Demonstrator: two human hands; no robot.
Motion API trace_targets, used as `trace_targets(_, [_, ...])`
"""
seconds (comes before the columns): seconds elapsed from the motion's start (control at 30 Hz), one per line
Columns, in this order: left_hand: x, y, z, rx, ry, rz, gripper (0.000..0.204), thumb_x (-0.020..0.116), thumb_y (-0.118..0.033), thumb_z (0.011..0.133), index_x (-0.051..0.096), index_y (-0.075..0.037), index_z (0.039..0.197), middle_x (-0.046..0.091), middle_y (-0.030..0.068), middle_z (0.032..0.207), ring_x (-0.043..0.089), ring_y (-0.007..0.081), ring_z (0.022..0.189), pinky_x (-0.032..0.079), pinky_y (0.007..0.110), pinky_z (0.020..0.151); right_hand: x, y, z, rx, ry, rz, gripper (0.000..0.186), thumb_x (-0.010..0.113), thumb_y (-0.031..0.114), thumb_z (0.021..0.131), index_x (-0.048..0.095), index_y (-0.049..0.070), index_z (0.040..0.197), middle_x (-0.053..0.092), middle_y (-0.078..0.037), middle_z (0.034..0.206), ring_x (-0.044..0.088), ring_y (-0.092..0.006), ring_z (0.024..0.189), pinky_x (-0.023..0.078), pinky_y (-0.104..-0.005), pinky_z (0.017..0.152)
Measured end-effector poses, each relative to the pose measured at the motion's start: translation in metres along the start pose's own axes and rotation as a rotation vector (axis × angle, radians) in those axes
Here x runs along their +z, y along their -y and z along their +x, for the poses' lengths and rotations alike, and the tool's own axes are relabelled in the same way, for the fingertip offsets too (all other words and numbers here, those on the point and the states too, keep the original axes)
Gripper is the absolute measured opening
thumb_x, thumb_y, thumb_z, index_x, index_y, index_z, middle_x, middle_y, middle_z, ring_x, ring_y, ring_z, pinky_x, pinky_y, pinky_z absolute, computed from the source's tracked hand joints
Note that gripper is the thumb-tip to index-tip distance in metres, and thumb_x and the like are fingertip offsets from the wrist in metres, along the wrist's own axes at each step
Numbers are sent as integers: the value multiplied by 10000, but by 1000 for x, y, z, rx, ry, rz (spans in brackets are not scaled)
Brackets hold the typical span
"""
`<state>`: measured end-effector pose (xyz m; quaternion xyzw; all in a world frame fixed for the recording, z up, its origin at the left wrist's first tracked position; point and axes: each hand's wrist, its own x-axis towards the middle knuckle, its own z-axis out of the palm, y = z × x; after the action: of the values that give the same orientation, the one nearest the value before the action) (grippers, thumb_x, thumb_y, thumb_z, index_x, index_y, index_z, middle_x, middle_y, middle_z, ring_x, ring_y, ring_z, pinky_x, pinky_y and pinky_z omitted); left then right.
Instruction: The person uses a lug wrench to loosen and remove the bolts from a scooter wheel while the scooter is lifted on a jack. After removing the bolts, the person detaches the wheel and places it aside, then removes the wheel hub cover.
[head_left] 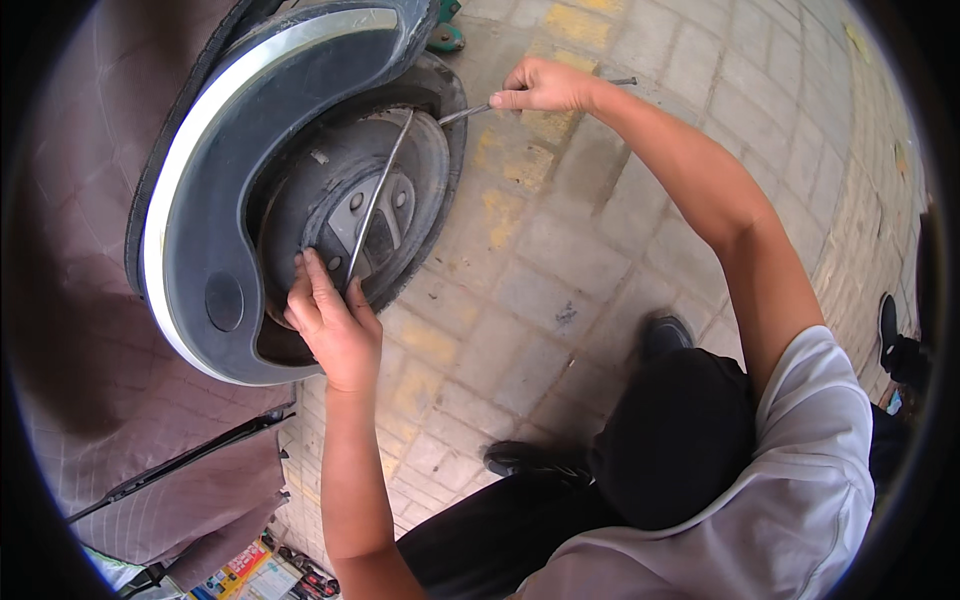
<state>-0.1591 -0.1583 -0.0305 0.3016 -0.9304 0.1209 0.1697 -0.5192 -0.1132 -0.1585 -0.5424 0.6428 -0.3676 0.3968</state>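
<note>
Wheel (325, 190) | left grip (337, 335): pinching long rod (385, 180) (slanting across it) | right grip (545, 88): curled around second rod (468, 114)

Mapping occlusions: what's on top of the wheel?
A metal rod crosses the wheel down to the left hand; a second rod, in the right hand, reaches its edge. The grey fender overlaps the wheel; what fender and left hand cover can't be seen.
</note>
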Motion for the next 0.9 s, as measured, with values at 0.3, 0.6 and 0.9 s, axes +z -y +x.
trace_targets(0.3, [0,2,-5,-20,-2,4,611,642,-118,835,399,16,1379,471,230,1278,498,363,1058,375,425,906,7,40,-29,110,-167,-79,565,603,520,876,658,-26,742,483,-42,548,461,-144,546,398,-346,534])
trace_targets(0.6, [-1,3,-4,-7,-16,-18,611,651,-116,829,404,19,1372,483,218,1275,501,337,1095,356,424,915,30,15,-56,261,101,361,395,480,343,968,636,-4,1074,609,-86,770,543,-147,656,461,-295,618])
trace_targets(0.9, [-6,3,4,-20,35,-11,646,667,-92,787,411,-15,1375,489,171,1286,495,295,1138,329,430,968,75,-4,-137,464,361,1328,337,402,381,1006,514,86,887,326,45,561,257,-57,403,236,-224,340])
